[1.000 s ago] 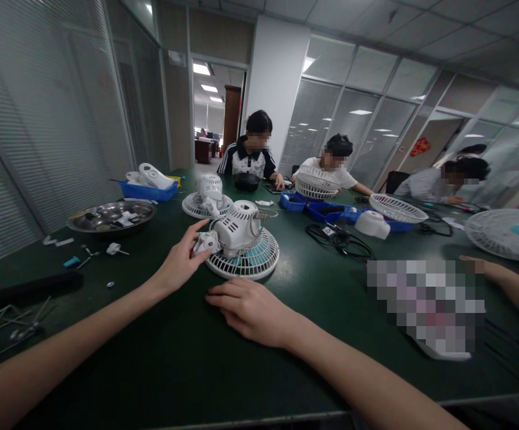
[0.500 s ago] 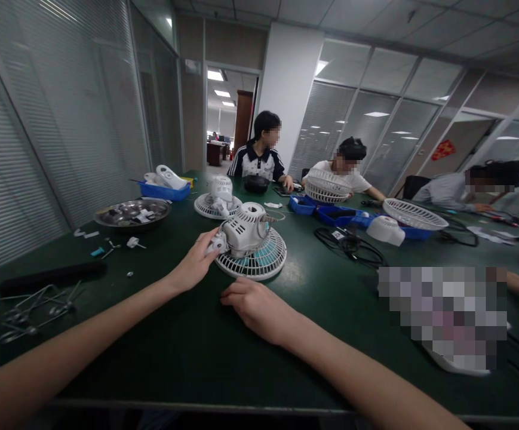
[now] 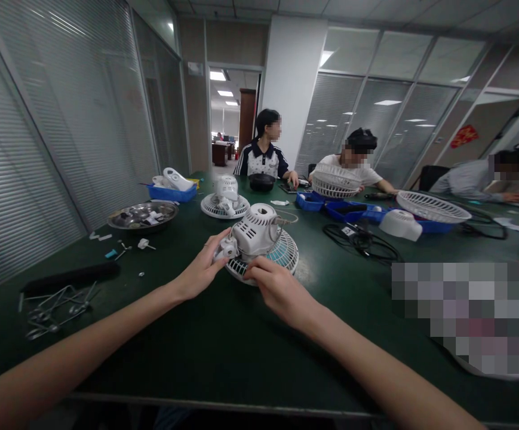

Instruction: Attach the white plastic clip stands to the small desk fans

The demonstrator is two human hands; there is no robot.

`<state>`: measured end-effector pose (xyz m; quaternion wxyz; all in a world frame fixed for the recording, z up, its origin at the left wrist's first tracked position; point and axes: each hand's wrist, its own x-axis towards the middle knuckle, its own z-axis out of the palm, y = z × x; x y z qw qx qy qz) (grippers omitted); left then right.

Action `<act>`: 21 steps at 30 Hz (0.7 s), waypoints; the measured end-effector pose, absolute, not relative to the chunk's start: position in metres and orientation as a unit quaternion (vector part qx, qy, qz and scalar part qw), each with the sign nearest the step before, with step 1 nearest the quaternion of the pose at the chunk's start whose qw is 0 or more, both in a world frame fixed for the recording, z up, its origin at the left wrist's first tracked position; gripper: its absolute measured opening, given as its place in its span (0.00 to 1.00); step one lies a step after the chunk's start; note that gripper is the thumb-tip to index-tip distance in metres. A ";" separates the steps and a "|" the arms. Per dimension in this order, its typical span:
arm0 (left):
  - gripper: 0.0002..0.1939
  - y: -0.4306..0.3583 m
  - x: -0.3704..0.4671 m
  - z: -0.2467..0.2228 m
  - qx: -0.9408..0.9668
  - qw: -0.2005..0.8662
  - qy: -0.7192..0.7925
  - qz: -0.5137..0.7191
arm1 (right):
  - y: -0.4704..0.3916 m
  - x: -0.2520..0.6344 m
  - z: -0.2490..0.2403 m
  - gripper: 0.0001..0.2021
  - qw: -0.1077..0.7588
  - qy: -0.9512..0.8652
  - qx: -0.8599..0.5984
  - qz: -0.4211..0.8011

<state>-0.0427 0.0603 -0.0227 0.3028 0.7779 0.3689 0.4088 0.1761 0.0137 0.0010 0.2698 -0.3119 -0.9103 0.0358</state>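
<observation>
A white fan head (image 3: 255, 230) lies face down on its round wire grille (image 3: 288, 254), with teal blades showing through the bars. My left hand (image 3: 203, 269) is closed around the small white neck joint (image 3: 229, 248) on the fan's left side. At the near edge of the grille, my right hand (image 3: 281, 292) has its fingers curled and pressed together, close to the motor housing. Whatever those fingers may pinch is hidden. Just behind stands a second white fan head (image 3: 226, 190), also resting on its grille.
To the left are a metal bowl (image 3: 169, 210) of small parts, a black bar (image 3: 73, 276) and bent metal rods (image 3: 62, 307). A blue tray (image 3: 174, 192) sits behind them. On the right lie black cables (image 3: 353, 239) and a white cover (image 3: 400, 224). Several people sit across the table.
My right hand has moved up and forward from the tabletop to the fan's grille. My left hand stays on the neck joint. The view has shifted slightly.
</observation>
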 end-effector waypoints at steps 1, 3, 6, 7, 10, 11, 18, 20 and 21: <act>0.30 0.057 -0.041 -0.022 0.785 0.301 0.363 0.403 | 0.015 0.177 0.002 0.14 0.277 -0.909 -0.310 0.026; 0.30 0.050 -0.037 -0.020 0.796 0.303 0.353 0.388 | 0.017 0.179 0.004 0.15 0.295 -0.907 -0.299 0.001; 0.33 0.041 -0.028 -0.020 0.792 0.321 0.352 0.381 | 0.021 0.183 0.006 0.14 0.314 -0.911 -0.264 -0.036; 0.35 0.039 -0.025 -0.021 0.785 0.332 0.355 0.384 | 0.022 0.184 0.007 0.14 0.318 -0.913 -0.252 -0.043; 0.38 0.040 -0.022 -0.024 0.755 0.372 0.354 0.407 | 0.024 0.184 0.006 0.13 0.323 -0.917 -0.230 -0.045; 0.38 0.042 -0.022 -0.025 0.748 0.382 0.352 0.414 | 0.025 0.183 0.005 0.13 0.320 -0.919 -0.228 -0.040; 0.36 0.050 -0.022 -0.030 0.715 0.423 0.331 0.447 | 0.026 0.170 -0.012 0.13 0.270 -0.939 -0.211 -0.028; 0.38 0.050 -0.019 -0.029 0.687 0.458 0.308 0.472 | 0.026 0.169 -0.015 0.13 0.272 -0.939 -0.210 -0.031; 0.39 0.049 -0.018 -0.029 0.674 0.477 0.297 0.480 | 0.026 0.169 -0.016 0.14 0.273 -0.938 -0.211 -0.033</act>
